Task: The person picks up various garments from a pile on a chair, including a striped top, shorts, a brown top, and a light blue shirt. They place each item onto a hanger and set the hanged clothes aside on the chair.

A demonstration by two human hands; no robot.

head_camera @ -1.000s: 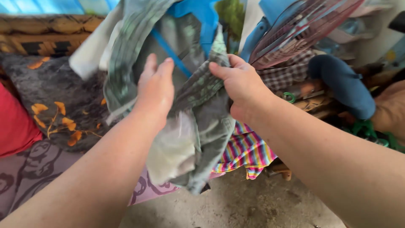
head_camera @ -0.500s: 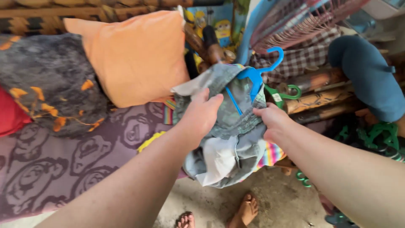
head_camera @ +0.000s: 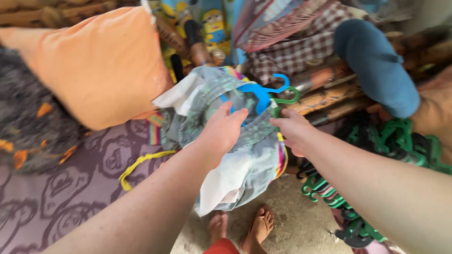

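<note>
Reaching forward from the bottom of the view, both bare forearms stretch out over the concrete floor [head_camera: 292, 226], where two sandalled feet [head_camera: 245, 228] show below them. The left hand [head_camera: 220, 131] lies palm-down on the bundled grey-green garment [head_camera: 254, 155], fingers curled over its upper fold and pressing it; whether they pinch the cloth I cannot tell. The right hand [head_camera: 289, 129] is clenched on the garment's right edge, just under the hanger hooks. The garment rests at the edge of the purple patterned mattress [head_camera: 70, 188], partly hanging over the floor, with a blue hanger [head_camera: 256, 94] still inside it and a green hanger [head_camera: 285, 99] hook beside that. A heap of green hangers [head_camera: 400, 141] lies to the right. Farther back sit an orange pillow [head_camera: 101, 66], a checked cloth [head_camera: 301, 49] and a blue cushion [head_camera: 376, 66].
</note>
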